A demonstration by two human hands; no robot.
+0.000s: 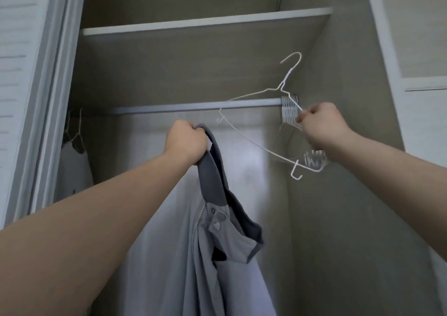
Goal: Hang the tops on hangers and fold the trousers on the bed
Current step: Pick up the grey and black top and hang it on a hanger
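The left hand [186, 143] was closed tight round the collar of a grey zip jacket [217, 255], which hung free at about 6 o'clock in the view. At 3 o'clock the right hand [319, 126] pinched a white wire hanger [286, 78], its hook off the rail [193, 106], beside the spare hangers [289, 107] bunched there. In my judgement the task was at an early stage: one pale garment [72, 165] appeared hung at 9 o'clock, the jacket was not yet on its hanger, neither trousers nor bed were in view, and no brand, label or legible writing was found.
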